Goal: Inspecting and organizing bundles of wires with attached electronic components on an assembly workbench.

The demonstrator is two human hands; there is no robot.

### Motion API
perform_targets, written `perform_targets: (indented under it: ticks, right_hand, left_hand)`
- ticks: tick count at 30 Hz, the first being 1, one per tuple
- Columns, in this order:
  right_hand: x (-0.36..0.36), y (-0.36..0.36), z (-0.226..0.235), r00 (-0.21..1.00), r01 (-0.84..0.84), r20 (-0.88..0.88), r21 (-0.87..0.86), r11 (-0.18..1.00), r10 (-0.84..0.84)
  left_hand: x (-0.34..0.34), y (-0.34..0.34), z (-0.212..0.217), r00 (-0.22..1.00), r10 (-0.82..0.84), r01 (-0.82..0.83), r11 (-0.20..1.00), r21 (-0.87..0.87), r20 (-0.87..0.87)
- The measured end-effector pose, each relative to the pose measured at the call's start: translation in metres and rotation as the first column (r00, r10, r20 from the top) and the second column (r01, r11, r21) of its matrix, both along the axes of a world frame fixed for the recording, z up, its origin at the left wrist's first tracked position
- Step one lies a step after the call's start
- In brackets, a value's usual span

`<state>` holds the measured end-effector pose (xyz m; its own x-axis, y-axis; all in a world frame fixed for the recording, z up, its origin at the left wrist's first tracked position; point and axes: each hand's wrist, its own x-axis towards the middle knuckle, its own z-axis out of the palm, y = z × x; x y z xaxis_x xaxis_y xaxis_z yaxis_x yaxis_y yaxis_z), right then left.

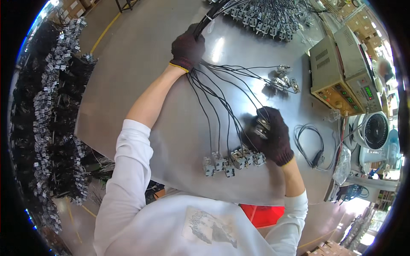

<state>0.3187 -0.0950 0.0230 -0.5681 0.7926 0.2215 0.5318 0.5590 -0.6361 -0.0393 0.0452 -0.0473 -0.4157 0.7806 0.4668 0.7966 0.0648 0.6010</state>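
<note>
Black cables [220,96] run gathered through the gloved left hand [188,48], whose fingers are closed around the bundle near the table's far side; this seems to keep the strands together at one point while their ends fan out toward the body. The gloved right hand [275,135] has its fingers curled tight on a pair of metal blocks [262,128] at the cable ends, probably to manage a few ends apart from the rest. Just beside it, toward the body, a near cluster [238,158] of grey blocks rests on the grey table [171,149], spread in a rough row, perhaps so each end can be seen and reached. A far cluster [282,80] lies beyond the right hand, apart from the near one, which looks like a way of keeping two groups from mixing. For moving, the broadest open surface lies left of the left forearm, out to the slanting left edge; the near edge curves close to the torso, with only a strip between it and the near cluster. On the right, room narrows: a coiled cord [305,147] lies beside the right hand, instruments [331,72] stand past it, and a large pile [273,23] limits reach at the far side.
</note>
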Motion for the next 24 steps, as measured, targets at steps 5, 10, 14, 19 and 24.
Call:
perform_targets:
  ticks: [5, 10, 14, 19, 24]
  right_hand:
    - [0.017, -0.017, 0.022, 0.945, -0.011, 0.314, 0.308, 0.951, -0.091]
    - [0.011, -0.035, 0.037, 0.825, 0.070, 0.523, 0.281, 0.957, -0.214]
    - [0.011, -0.047, 0.039, 0.780, 0.086, 0.581, 0.272, 0.958, -0.235]
    - [0.013, -0.053, 0.062, 0.659, 0.107, 0.745, 0.047, 0.993, -0.106]
    - [0.027, -0.014, 0.091, 0.809, -0.237, 0.467, -0.296, 0.926, 0.356]
  left_hand:
    - [-0.001, -0.004, 0.003, 1.000, -0.002, 0.001, 0.999, 0.035, 0.020]
    - [-0.005, -0.003, 0.000, 0.997, -0.056, 0.051, 0.994, 0.095, 0.044]
    - [-0.007, -0.002, 0.001, 1.000, -0.017, 0.016, 0.998, 0.054, 0.019]
    - [0.002, -0.011, 0.020, 0.998, -0.062, 0.062, 0.997, -0.038, -0.006]
    - [-0.007, -0.010, 0.001, 0.997, -0.015, 0.020, 0.998, 0.064, -0.070]
